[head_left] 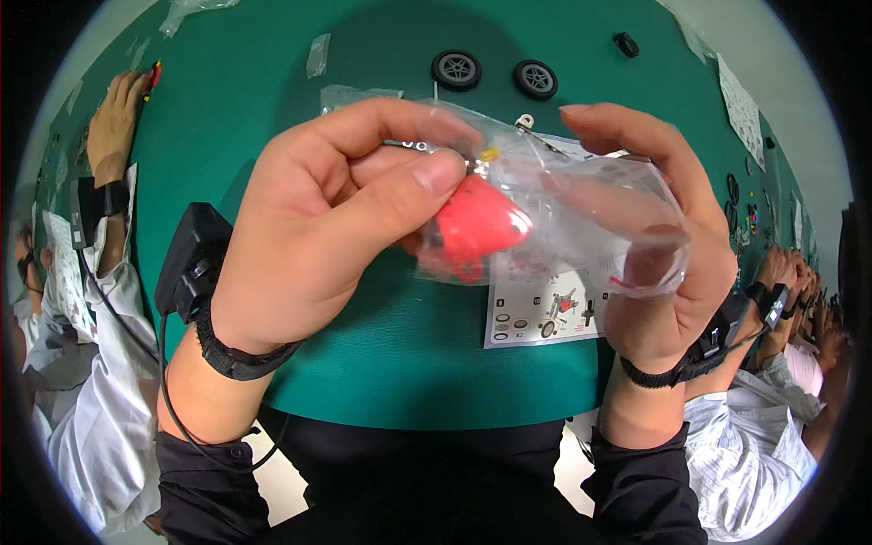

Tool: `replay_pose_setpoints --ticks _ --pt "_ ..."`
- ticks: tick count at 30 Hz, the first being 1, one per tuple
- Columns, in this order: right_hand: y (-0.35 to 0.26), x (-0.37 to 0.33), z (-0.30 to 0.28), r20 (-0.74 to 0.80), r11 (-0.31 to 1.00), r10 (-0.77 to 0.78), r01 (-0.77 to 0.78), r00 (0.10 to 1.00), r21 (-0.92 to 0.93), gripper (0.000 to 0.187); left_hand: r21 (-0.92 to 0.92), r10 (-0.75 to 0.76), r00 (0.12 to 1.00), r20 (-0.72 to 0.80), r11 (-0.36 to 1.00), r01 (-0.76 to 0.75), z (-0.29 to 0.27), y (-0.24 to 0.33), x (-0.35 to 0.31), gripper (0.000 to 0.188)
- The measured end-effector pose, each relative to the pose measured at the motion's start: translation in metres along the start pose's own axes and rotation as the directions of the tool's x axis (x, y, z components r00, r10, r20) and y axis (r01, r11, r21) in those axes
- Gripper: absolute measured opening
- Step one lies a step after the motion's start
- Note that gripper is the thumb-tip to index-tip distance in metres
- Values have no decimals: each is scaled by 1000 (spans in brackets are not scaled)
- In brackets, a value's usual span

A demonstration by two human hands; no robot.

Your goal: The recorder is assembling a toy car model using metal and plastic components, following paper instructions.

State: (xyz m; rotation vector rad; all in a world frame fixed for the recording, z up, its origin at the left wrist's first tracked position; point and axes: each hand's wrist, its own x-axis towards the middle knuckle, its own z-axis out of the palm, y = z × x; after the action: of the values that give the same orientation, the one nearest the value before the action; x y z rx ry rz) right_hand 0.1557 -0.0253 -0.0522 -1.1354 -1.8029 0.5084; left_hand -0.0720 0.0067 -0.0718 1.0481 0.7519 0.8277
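A clear plastic bag (599,227) is held up in front of me over the table. Inside its left part, pressed near my fingertips, sits a flat red piece (483,222) with rounded edges. A small yellow bit (490,154) shows just above it. My left hand (318,200) pinches the bag and the red piece between thumb and fingers. My right hand (704,259) curls around the bag's right end, index finger raised; another finger shows through the film, but whether it is inside or behind, I cannot tell.
A printed instruction sheet (536,318) lies under the bag on the green table (391,363). Two black-and-grey wheels (456,69) and a small black part (626,44) lie farther back. Plastic scraps (318,54) lie left. Other people's hands (113,127) work at both sides.
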Motion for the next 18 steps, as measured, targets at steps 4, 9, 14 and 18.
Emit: replay_pose_setpoints --ticks 4,9,14,18 --pt "-1 -1 -2 47 999 -12 10 999 39 46 -39 -5 999 -53 999 3 -1 -2 -1 30" --pt "-7 3 -7 132 998 -44 51 990 -47 24 21 67 985 -156 998 -65 -3 -3 -2 29" --pt "-8 0 -3 57 999 13 -11 998 -34 27 -10 133 964 -231 990 -139 -2 -2 -5 36" --pt "1 -1 -3 105 999 -9 12 994 -35 30 -131 33 996 -81 990 -44 5 0 -3 44"
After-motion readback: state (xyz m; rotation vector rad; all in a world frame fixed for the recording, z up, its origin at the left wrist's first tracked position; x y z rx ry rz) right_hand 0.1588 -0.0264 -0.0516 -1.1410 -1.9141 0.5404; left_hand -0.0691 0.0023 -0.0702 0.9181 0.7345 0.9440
